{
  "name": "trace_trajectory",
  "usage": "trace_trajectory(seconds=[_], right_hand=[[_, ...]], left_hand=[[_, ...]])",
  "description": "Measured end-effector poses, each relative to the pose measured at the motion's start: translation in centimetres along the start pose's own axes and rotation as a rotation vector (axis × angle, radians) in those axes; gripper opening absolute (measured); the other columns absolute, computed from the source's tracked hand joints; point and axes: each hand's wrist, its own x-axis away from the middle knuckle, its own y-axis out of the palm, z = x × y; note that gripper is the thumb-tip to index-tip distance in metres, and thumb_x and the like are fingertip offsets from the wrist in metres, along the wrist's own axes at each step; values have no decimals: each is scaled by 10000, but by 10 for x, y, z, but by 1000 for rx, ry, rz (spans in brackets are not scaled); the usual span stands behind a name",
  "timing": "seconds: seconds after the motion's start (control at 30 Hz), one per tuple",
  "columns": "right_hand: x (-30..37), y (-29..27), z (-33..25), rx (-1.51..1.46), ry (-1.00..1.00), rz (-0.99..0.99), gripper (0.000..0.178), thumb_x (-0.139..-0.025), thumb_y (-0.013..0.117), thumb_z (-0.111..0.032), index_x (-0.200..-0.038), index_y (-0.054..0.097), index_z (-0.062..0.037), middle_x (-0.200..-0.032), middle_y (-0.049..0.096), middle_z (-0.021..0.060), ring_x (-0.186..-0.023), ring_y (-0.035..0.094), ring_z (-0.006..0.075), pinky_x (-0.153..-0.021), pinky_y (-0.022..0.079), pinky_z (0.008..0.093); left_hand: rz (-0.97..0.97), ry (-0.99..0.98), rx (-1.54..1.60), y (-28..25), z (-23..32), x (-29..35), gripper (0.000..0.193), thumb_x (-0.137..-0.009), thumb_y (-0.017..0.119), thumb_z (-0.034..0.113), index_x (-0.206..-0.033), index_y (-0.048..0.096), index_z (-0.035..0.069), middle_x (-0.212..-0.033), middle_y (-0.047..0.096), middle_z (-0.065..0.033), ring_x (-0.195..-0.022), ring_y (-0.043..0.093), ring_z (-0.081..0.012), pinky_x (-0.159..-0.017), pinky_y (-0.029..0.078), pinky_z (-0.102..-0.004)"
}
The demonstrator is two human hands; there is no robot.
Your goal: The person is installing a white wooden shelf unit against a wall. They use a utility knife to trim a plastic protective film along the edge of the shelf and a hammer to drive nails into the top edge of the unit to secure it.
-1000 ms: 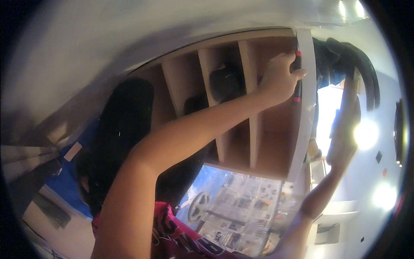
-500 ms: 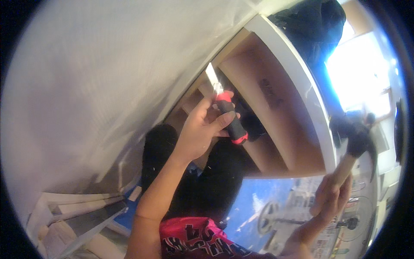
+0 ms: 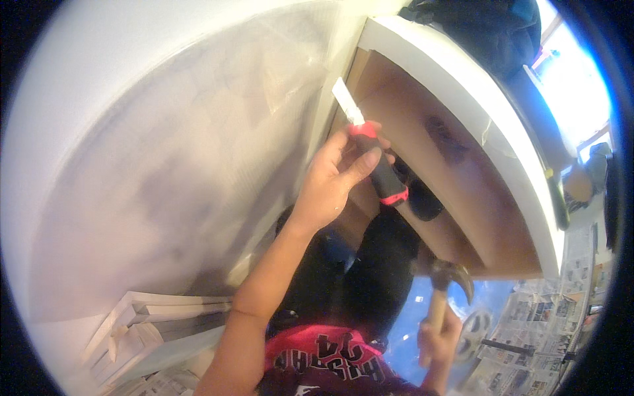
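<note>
My left hand (image 3: 327, 185) is closed around the black-and-red handle of a chisel (image 3: 388, 173), its flat pale blade pointing up and away toward the corner where the wall meets a shelf unit. The blade looks close to that corner, but I cannot tell whether it touches. Lower on the right, my right hand (image 3: 439, 338) grips the light wooden handle of a claw hammer (image 3: 452, 272). The hammer stands head up, apart from the chisel, in front of the shelf's lower right end.
A white-edged shelf unit (image 3: 528, 165) with brown inner boards curves along the right. The pale wall (image 3: 165, 165) fills the left. White frame pieces (image 3: 142, 317) lie lower left. Newspaper (image 3: 535, 330) and blue sheeting (image 3: 409, 310) cover the floor; a dark bag (image 3: 489, 33) sits on top.
The hammer and my right hand have come down and inward from the far right. My left hand with the chisel appears slightly higher and further right, as the view has shifted.
</note>
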Motion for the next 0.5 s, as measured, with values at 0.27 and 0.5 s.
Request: trace_trajectory(seconds=[0.27,0.5], right_hand=[[27,-14,55,-99,45,62,504,-827,831,-267,-1127,580,51,-655,607,43,-456,589,143,-422,494,295],[121,-30,257,-110,314,606,256,-864,671,-82,-1091,595,9,-744,524,2,-571,494,106,-492,390,270]], left_hand=[[179,-25,-54,22,26,-4,393,-1065,543,154,-1418,484,-8,-1201,634,-139,-1087,672,-261,-867,632,-475],[152,-89,61,15,25,14,345,-1076,529,201,-1350,546,-7,-1118,646,-122,-1036,677,-256,-843,634,-555]])
